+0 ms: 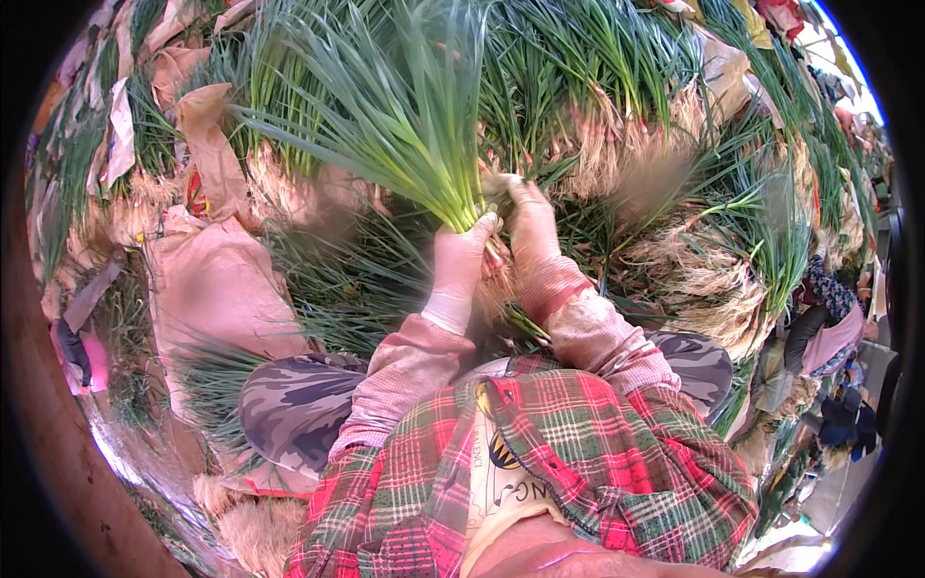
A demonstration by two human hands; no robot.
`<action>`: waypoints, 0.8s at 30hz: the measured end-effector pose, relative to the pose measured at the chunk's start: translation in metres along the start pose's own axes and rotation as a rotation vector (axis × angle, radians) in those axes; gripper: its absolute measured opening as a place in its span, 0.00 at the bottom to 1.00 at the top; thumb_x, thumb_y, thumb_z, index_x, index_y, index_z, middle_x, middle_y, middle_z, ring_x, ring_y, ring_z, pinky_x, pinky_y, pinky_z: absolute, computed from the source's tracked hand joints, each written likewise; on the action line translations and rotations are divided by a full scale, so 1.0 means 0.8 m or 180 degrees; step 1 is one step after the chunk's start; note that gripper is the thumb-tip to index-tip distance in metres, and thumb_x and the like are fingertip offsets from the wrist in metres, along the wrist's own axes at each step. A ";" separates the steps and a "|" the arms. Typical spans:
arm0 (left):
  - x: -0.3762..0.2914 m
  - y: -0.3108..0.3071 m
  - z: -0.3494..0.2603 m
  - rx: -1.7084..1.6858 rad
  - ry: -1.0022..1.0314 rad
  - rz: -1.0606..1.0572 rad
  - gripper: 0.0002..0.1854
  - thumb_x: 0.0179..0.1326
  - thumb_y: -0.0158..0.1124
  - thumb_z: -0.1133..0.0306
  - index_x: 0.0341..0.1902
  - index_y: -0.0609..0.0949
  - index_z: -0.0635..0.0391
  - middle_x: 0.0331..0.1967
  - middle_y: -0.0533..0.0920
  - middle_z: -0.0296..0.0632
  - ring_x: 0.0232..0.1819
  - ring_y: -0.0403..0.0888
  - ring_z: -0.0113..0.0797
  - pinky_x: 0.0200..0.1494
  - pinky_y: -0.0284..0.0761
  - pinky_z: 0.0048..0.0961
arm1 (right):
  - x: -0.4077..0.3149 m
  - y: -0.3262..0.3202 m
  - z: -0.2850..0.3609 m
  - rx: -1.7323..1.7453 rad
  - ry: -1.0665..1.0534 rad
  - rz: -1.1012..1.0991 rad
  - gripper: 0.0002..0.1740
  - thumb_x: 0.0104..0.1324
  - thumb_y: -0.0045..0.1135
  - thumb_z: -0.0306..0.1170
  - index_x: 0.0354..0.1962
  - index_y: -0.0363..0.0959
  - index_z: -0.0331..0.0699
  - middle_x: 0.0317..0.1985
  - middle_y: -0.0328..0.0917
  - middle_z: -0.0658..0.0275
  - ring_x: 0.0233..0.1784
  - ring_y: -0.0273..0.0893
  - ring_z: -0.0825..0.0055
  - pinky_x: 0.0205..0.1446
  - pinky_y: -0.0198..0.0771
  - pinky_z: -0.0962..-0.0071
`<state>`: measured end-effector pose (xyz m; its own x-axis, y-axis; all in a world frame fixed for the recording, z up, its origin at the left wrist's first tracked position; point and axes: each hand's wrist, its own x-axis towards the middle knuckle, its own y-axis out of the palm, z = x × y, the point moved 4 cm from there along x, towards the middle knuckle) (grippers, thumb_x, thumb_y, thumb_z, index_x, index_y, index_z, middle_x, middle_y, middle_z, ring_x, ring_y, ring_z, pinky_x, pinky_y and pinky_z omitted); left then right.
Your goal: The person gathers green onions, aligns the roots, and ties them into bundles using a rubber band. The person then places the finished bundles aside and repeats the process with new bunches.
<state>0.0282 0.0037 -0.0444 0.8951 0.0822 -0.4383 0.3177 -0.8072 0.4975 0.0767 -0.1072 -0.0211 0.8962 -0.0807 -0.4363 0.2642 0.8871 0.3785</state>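
My left hand (461, 254), in a thin pale glove, grips a bunch of green garlic (426, 144) around the lower stems. Its long flat leaves fan upward and away from me. Reddish stem bases and stringy roots (497, 285) hang below the grip. Close against the right side of the bunch is my right hand (533, 220), also gloved, with its fingers bent. Whether those fingers pinch a leaf or stem is hidden. Beneath both hands lies a loose heap of green leaves (361, 274).
Rows of green garlic with pale roots (600, 144) stand beyond my hands. A rooty pile (694, 274) lies to the right, a tan sack (217, 282) to the left. My camouflage-clad knees (300, 404) flank the work area. Another person (831, 325) sits at far right.
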 end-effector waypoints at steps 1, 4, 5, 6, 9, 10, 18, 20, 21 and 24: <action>-0.002 0.002 -0.003 -0.0080 -0.0153 0.0069 0.10 0.64 0.66 0.73 0.45 0.80 0.65 0.26 0.83 0.43 0.16 0.78 0.30 0.17 0.73 0.25 | 0.000 0.002 0.005 0.0614 0.0148 -0.0193 0.13 0.74 0.51 0.34 0.47 0.78 0.35 0.32 0.79 0.67 0.35 0.75 0.82 0.39 0.71 0.78; -0.010 0.009 -0.042 0.0144 0.0055 0.0000 0.10 0.66 0.63 0.71 0.46 0.80 0.66 0.20 0.82 0.45 0.11 0.75 0.29 0.10 0.66 0.21 | 0.020 -0.041 0.031 -0.0334 -0.0366 0.0288 0.12 0.75 0.51 0.36 0.47 0.79 0.39 0.26 0.75 0.71 0.24 0.68 0.86 0.27 0.65 0.83; -0.012 0.010 -0.056 0.0165 0.0180 -0.0016 0.11 0.67 0.63 0.70 0.46 0.80 0.65 0.19 0.82 0.45 0.10 0.75 0.28 0.09 0.64 0.19 | 0.027 -0.055 0.045 -0.1059 -0.0834 0.0209 0.12 0.74 0.52 0.36 0.48 0.79 0.40 0.25 0.74 0.72 0.24 0.68 0.87 0.27 0.65 0.83; -0.012 0.007 -0.072 0.0204 0.0347 -0.0005 0.11 0.67 0.62 0.70 0.47 0.80 0.65 0.18 0.82 0.45 0.09 0.74 0.27 0.08 0.61 0.17 | 0.045 -0.080 0.048 -0.2935 -0.0847 0.0354 0.13 0.73 0.53 0.37 0.51 0.79 0.46 0.33 0.81 0.69 0.33 0.78 0.79 0.36 0.73 0.80; 0.001 -0.009 -0.071 0.0195 0.0123 0.0012 0.14 0.66 0.65 0.66 0.47 0.80 0.64 0.18 0.81 0.42 0.11 0.74 0.27 0.09 0.62 0.19 | 0.032 -0.067 0.029 -0.6574 -0.0253 0.2366 0.20 0.70 0.56 0.45 0.57 0.76 0.54 0.55 0.80 0.61 0.58 0.79 0.63 0.55 0.77 0.68; 0.005 -0.010 -0.059 -0.0178 0.0003 0.0040 0.14 0.65 0.65 0.65 0.48 0.80 0.63 0.19 0.80 0.41 0.12 0.75 0.28 0.10 0.64 0.20 | 0.049 -0.069 0.030 -0.6081 -0.1187 0.1851 0.22 0.69 0.55 0.49 0.57 0.76 0.51 0.51 0.82 0.60 0.55 0.80 0.62 0.56 0.76 0.64; 0.018 -0.011 -0.048 -0.0147 -0.0080 0.0366 0.19 0.65 0.63 0.68 0.57 0.78 0.63 0.33 0.83 0.43 0.26 0.82 0.34 0.27 0.81 0.28 | 0.134 -0.058 0.015 -0.4645 -0.1040 0.0310 0.16 0.70 0.53 0.45 0.40 0.79 0.41 0.32 0.83 0.54 0.40 0.81 0.54 0.47 0.75 0.61; 0.004 -0.007 -0.073 -0.0155 0.0030 0.0366 0.19 0.65 0.61 0.69 0.57 0.77 0.65 0.34 0.84 0.45 0.27 0.83 0.34 0.31 0.84 0.29 | 0.084 -0.034 0.063 -0.3899 -0.1728 0.0184 0.13 0.69 0.56 0.41 0.36 0.78 0.39 0.26 0.80 0.56 0.31 0.81 0.60 0.39 0.76 0.66; -0.005 0.000 -0.090 -0.0130 0.0109 0.0463 0.20 0.65 0.61 0.70 0.57 0.77 0.67 0.30 0.83 0.43 0.27 0.82 0.31 0.28 0.82 0.26 | 0.054 -0.027 0.074 -0.3838 -0.1443 0.0465 0.12 0.69 0.55 0.38 0.35 0.79 0.38 0.26 0.81 0.59 0.29 0.82 0.65 0.36 0.76 0.66; -0.024 0.024 -0.115 -0.0395 0.0288 0.0722 0.16 0.66 0.57 0.74 0.56 0.78 0.65 0.27 0.82 0.42 0.21 0.79 0.29 0.21 0.77 0.22 | 0.010 -0.079 -0.023 -0.6882 -0.1469 0.3792 0.10 0.67 0.54 0.35 0.37 0.81 0.41 0.28 0.83 0.65 0.28 0.83 0.70 0.36 0.79 0.65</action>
<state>0.0456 0.0406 0.0425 0.9703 -0.0362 -0.2394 0.1368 -0.7336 0.6656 0.0604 -0.1558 -0.0639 0.4017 0.7451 -0.5324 -0.4284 -0.3609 -0.8284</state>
